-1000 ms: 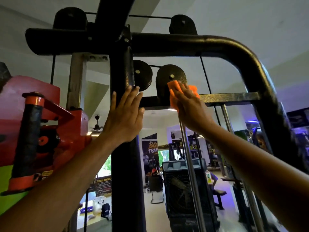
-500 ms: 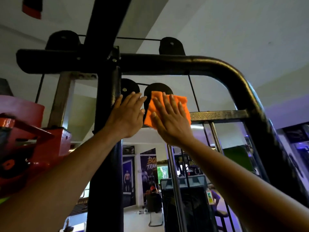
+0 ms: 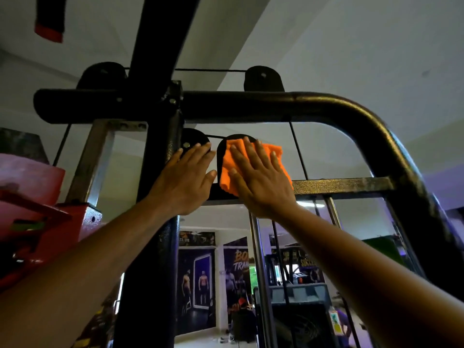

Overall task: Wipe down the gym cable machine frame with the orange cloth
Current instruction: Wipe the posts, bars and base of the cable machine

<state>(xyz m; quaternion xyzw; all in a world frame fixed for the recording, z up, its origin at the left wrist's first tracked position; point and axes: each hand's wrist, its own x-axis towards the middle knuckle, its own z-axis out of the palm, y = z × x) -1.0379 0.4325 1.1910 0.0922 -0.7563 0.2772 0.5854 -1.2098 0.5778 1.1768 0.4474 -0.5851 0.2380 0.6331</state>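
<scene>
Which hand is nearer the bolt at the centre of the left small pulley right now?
Left. The left hand lies flat with fingertips just beside the bolt on that pulley. The right hand is farther right, pressing the orange cloth on the neighbouring pulley.

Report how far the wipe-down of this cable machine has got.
Done: nothing can be confirmed; no surface looks visibly cleaner. In hand: the right hand presses the orange cloth flat on a pulley at the crossbar; the left hand rests on the upright post. Left: apparently the curved top tube.
</scene>
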